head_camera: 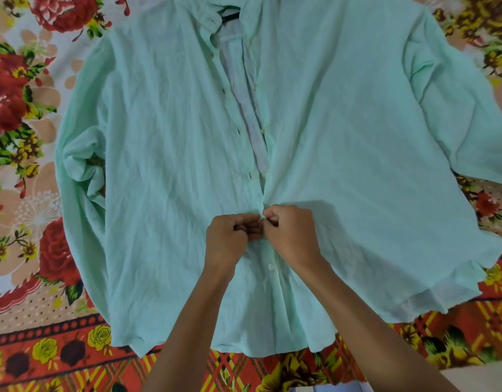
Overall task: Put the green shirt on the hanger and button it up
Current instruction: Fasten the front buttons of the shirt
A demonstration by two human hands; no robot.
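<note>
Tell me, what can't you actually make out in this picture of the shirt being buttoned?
- Hanger: head view, not visible; the green shirt would cover it.
- Button being fastened: hidden between the left hand and right hand.
- Collar top: cut off by the upper edge.
- Right-side sleeve end: cut off by the frame edge.

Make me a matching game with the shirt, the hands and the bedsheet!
Things:
1. green shirt
2. white button
3. floral bedsheet
4. left hand and right hand

States:
A. pinching the shirt front together
B. already fastened, near the hem
C. lying flat, upper front open
D. spread under everything

Pairs: 1-C, 2-B, 3-D, 4-A
</note>
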